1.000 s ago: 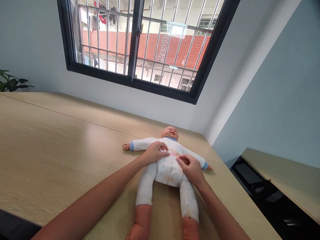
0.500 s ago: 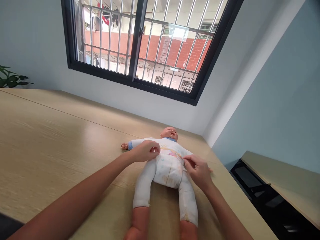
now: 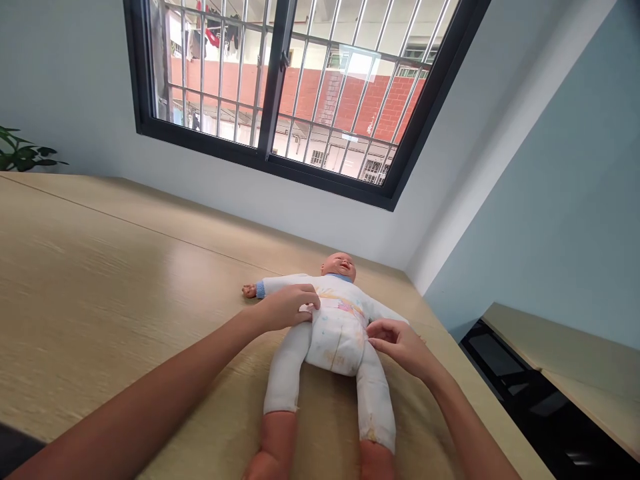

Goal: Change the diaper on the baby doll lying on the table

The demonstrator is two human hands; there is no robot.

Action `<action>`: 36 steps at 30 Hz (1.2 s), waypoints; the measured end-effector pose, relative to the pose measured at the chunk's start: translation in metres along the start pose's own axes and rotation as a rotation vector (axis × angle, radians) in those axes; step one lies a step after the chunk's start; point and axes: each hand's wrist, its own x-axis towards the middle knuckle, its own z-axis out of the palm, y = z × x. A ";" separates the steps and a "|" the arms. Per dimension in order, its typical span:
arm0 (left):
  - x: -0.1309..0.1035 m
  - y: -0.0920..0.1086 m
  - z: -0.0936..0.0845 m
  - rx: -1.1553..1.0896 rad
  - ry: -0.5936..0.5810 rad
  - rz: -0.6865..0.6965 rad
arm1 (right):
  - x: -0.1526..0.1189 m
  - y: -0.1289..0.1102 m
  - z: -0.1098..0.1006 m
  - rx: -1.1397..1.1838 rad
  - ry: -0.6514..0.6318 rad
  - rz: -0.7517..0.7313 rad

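A baby doll [image 3: 340, 287] lies on its back, head away from me, in a white top with blue cuffs and collar. Round its hips sits a white diaper [image 3: 335, 337] with faint coloured prints and a brownish stain. At the diaper's left waist edge, my left hand [image 3: 287, 307] has its fingers bent over, thumb underneath, closed on the edge. My right hand [image 3: 400, 343] grips the diaper's side by the other hip between thumb and curled fingers. What lies under the fingertips is partly hidden. The doll's white cloth legs [image 3: 285, 373] stretch towards me.
The doll rests on a light wooden table [image 3: 125, 280] against the wall. Behind it is a dark-framed barred window [image 3: 265, 157]. A green plant [image 3: 25, 157] shows at the left edge, and a lower wooden unit with a glossy black front [image 3: 525, 393] stands at right.
My right hand has turned and shifted slightly down along the diaper's side. My left hand's fingers have lowered over the waist edge. The doll stays in place.
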 end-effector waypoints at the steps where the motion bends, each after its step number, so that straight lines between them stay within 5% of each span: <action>1: 0.000 -0.001 0.002 -0.008 0.004 -0.010 | 0.001 0.001 0.004 -0.006 -0.001 0.003; 11: 0.000 0.001 0.015 -0.048 0.089 -0.029 | 0.014 0.010 0.035 0.022 0.253 -0.008; 16: 0.002 0.003 0.014 0.054 0.095 0.045 | 0.021 0.010 0.032 -0.329 0.373 -0.272; 20: 0.009 0.003 0.017 0.329 0.032 0.240 | 0.025 0.010 0.028 -0.582 0.268 -0.472; 25: 0.018 0.004 0.028 0.567 -0.010 0.228 | 0.028 0.016 0.030 -0.785 0.313 -0.471; 29: 0.015 0.007 0.022 0.413 0.005 0.135 | 0.024 0.010 0.029 -0.705 0.303 -0.427; 33: 0.006 -0.002 0.003 0.051 -0.014 0.053 | 0.013 0.004 0.020 -0.374 0.214 -0.307; 36: 0.002 -0.014 -0.005 -0.023 -0.026 0.006 | 0.009 0.009 0.014 -0.176 0.210 -0.195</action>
